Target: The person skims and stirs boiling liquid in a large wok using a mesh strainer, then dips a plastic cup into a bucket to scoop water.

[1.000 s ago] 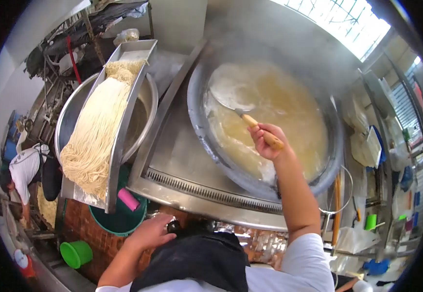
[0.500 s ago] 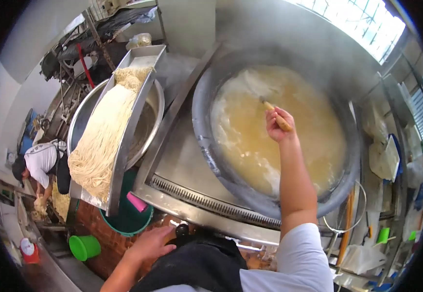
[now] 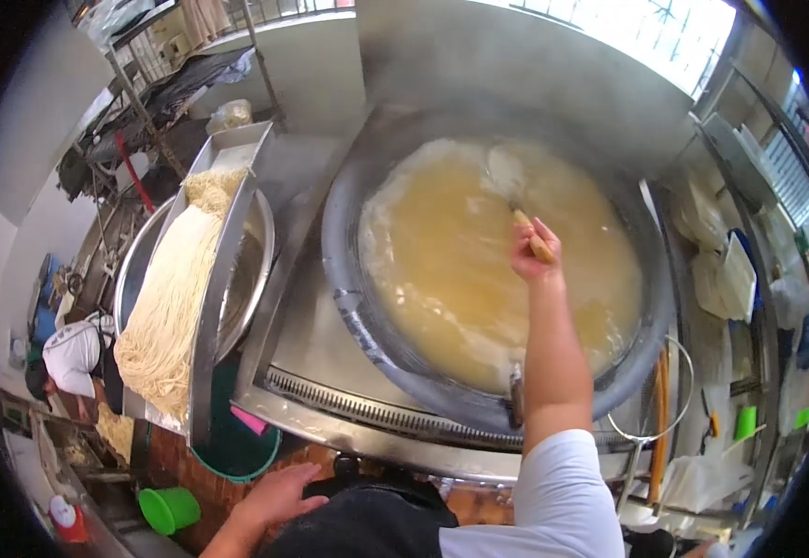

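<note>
My right hand (image 3: pixel 536 249) is closed around the wooden handle (image 3: pixel 540 247) of what looks like a ladle. Its round, pale head (image 3: pixel 505 169) lies at the liquid's surface, partly blurred by foam. Cloudy yellowish liquid (image 3: pixel 460 288) fills a wide dark-rimmed cauldron (image 3: pixel 344 302) under that hand. Low by my dark apron, my left hand (image 3: pixel 279 495) holds nothing, its fingers stretched out near the stove's front edge. Pale noodles (image 3: pixel 172 312) lie heaped along a sloping metal chute (image 3: pixel 214 316) to the left.
The chute rests across a steel basin (image 3: pixel 260 270). Below stand a dark green tub (image 3: pixel 237 456) and a bright green bucket (image 3: pixel 170 510). A grated metal strip (image 3: pixel 377 409) runs along the stove front. Another person (image 3: pixel 74 358) bends over at far left. A wire hoop (image 3: pixel 683 400) sits right of the cauldron.
The view has shifted, moving the surroundings left and down. My right hand has moved rightward over the cauldron with the ladle, whose head shows more clearly. A metal piece at the front rim is uncovered.
</note>
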{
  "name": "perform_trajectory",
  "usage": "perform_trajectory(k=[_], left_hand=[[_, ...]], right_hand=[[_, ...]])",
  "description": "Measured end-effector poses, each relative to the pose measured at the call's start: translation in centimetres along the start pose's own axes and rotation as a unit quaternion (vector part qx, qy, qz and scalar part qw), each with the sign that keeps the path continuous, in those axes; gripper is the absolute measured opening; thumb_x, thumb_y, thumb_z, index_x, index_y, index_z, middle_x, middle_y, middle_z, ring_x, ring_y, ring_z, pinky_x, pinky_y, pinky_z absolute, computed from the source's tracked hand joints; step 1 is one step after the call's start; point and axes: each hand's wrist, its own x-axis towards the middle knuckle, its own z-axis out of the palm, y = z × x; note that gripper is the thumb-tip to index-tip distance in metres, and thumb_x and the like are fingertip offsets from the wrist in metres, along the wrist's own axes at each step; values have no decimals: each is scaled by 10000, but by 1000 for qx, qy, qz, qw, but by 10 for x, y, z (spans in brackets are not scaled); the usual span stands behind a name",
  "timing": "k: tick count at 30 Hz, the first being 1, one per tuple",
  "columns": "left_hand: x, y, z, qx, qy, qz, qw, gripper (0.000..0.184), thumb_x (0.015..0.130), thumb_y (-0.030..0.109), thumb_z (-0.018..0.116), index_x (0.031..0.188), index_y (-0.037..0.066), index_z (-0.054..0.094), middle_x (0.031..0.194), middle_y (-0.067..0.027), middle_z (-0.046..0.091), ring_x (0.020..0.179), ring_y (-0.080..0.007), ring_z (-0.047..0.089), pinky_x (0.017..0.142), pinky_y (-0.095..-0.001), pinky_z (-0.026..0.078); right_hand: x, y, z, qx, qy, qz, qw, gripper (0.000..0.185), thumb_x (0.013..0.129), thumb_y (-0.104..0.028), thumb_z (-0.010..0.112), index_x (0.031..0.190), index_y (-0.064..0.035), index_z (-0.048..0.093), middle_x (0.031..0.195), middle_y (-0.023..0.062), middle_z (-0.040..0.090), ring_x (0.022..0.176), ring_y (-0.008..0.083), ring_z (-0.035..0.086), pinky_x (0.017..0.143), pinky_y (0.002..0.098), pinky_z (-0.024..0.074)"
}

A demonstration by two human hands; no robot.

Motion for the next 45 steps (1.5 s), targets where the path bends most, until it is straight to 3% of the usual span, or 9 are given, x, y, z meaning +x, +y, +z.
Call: perform_trajectory(k=[3,9,13,17,21,24,27,35,45], left_hand=[[0,14,-13,-6,11,4,1000,744,902,494,682,1419,-13,513,1444,-226,541,1339,-368,519,1119,-428,423],[9,6,-10,-3,13,20,1000,759,890,497,702,1425,-8,516,1445,-225,545,1318,-371,543,1112,-413,436],[9,7,-7,-8,15,26,1000,735,897,496,680,1409,-5,515,1408,-228,566,1310,-388,536,1100,-444,438],[7,-4,6,12,40,35,998,735,893,501,681,1401,-3,517,1395,-233,573,1291,-396,547,1079,-455,453],[3,12,1,5,17,13,1000,717,890,495,685,1380,-4,527,1359,-236,592,1254,-401,571,1044,-470,478],[1,28,-12,-31,-61,-13,998,751,930,502,657,1436,-23,480,1443,-235,538,1339,-369,519,1121,-432,423],[1,13,4,0,-17,27,999,734,932,494,657,1424,-24,490,1426,-238,551,1314,-375,539,1102,-439,439],[-2,1,6,-2,-5,18,1000,740,926,492,654,1427,-28,491,1432,-252,543,1329,-377,531,1121,-429,423],[-8,-10,-1,-11,-3,55,998,709,928,462,661,1423,-17,493,1411,-246,556,1315,-385,535,1114,-431,430]], right_hand=[[-22,-14,-8,-17,19,-22,999,168,982,-208,610,928,-61,547,741,37,644,641,144,690,540,294,599],[-48,-35,-6,-190,144,-45,970,118,951,-145,606,919,-65,526,707,38,630,627,162,684,542,304,609],[-46,-28,2,-350,287,-101,886,146,896,-34,628,986,-24,513,797,92,605,622,194,648,541,337,591],[-37,-17,13,-441,321,-92,833,195,875,-29,632,1021,4,506,841,112,594,649,212,643,552,345,584],[-22,-6,24,-448,301,-72,839,219,872,-36,639,1043,15,512,821,116,595,626,218,645,536,349,582],[-18,11,36,-454,296,-65,838,216,872,-40,644,1038,19,518,816,116,596,621,218,647,537,341,580],[-13,19,34,-460,267,-40,846,205,875,-43,647,1025,22,523,813,112,600,621,215,649,547,330,580],[-20,71,22,-478,222,-3,850,178,891,-69,665,995,22,554,788,97,617,636,196,646,565,333,577],[-91,127,9,-537,125,70,831,314,878,-100,677,1166,-59,561,854,47,637,656,162,638,587,296,559]])
